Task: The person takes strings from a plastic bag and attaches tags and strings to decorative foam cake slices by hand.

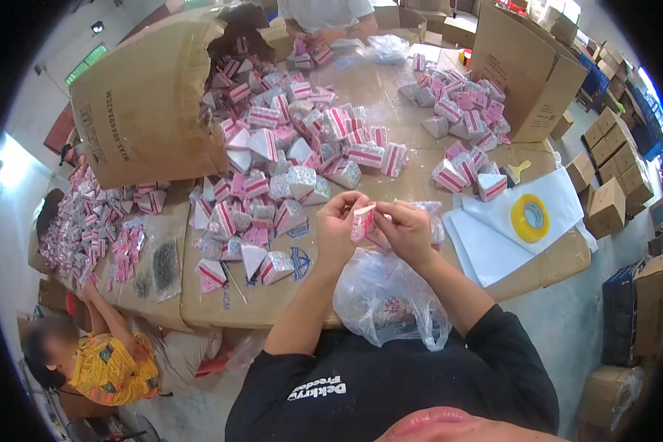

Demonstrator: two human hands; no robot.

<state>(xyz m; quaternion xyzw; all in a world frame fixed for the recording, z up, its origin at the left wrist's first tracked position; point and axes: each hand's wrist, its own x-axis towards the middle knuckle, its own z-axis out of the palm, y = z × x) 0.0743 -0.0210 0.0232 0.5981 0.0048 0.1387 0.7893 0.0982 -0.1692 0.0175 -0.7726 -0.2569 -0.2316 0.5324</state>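
My left hand (339, 223) pinches a small pink and white printed card (362, 222) upright in front of my chest. Close by on the right, the fingers of my right hand (407, 232) are pressed together at the card's edge; whether they grip it too is hard to see. Just beneath both hands, a clear plastic bag (390, 295) hangs over the table's front edge, its contents blurred. Wrapped wedge-shaped pieces with pink stripes (302, 182) are heaped beyond my left hand. Another wrapped piece lies partly hidden behind my right hand.
A tipped cardboard box (147, 103) spills wedges at the left. A yellow tape roll (529, 218) rests on white sheets (486, 247) at the right, near a brush (518, 171). One person (118, 353) sits at the left; another (328, 18) is across the table.
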